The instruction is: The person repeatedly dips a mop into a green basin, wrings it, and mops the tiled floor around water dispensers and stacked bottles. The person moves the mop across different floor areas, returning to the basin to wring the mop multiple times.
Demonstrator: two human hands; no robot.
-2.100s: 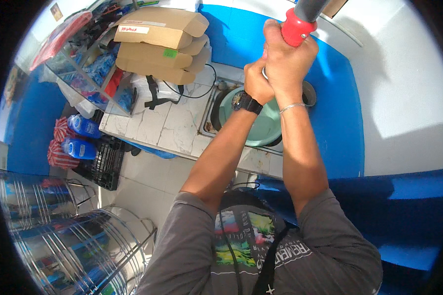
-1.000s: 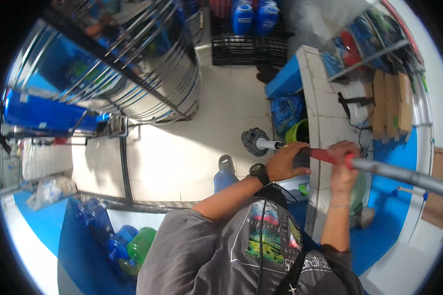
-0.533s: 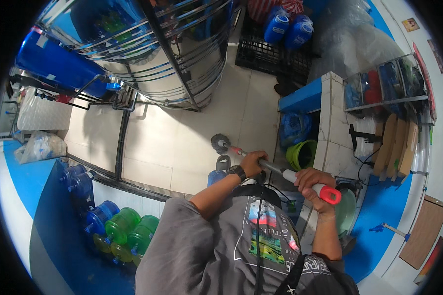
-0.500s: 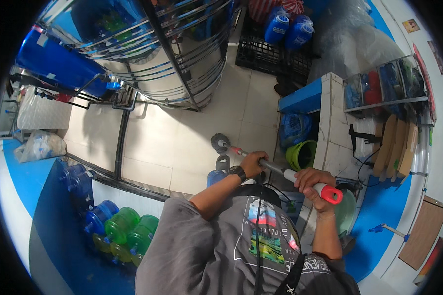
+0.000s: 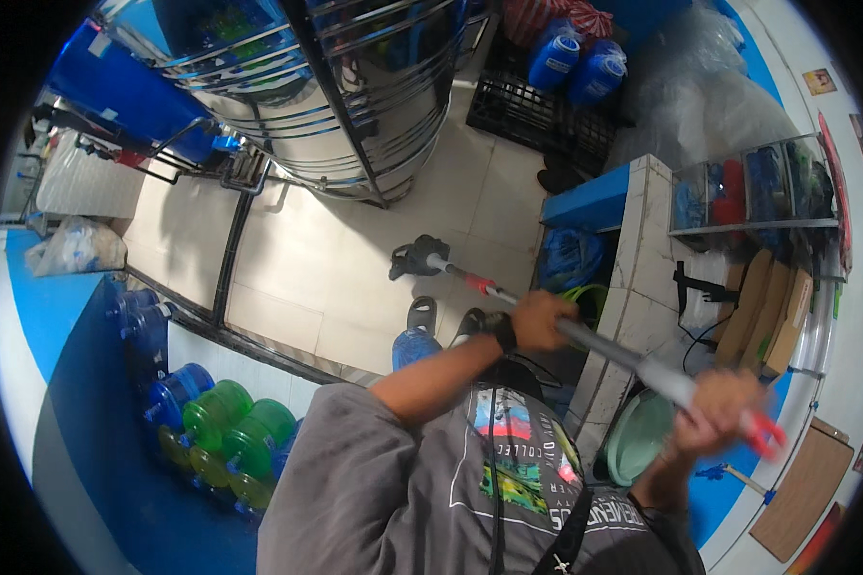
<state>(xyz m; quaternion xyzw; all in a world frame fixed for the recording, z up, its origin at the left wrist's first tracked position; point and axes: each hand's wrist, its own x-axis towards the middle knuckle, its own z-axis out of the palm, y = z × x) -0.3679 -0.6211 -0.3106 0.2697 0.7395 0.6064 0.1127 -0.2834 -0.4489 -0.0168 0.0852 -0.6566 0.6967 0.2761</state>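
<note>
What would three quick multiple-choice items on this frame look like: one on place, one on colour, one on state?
1. Where is the dark head of the long-handled tool?
A. over the tiled floor
B. in the green basin
C. on the cardboard boxes

2. What colour is the tool's grip end?
A. yellow
B. red
C. white

3. How is the tool held?
A. left hand only
B. both hands
C. lying loose

Key: 1 A, the head hangs over pale floor tiles. 2 B, red shows beside the right hand. 3 B, the left hand grips mid-shaft, the right near the end.
</note>
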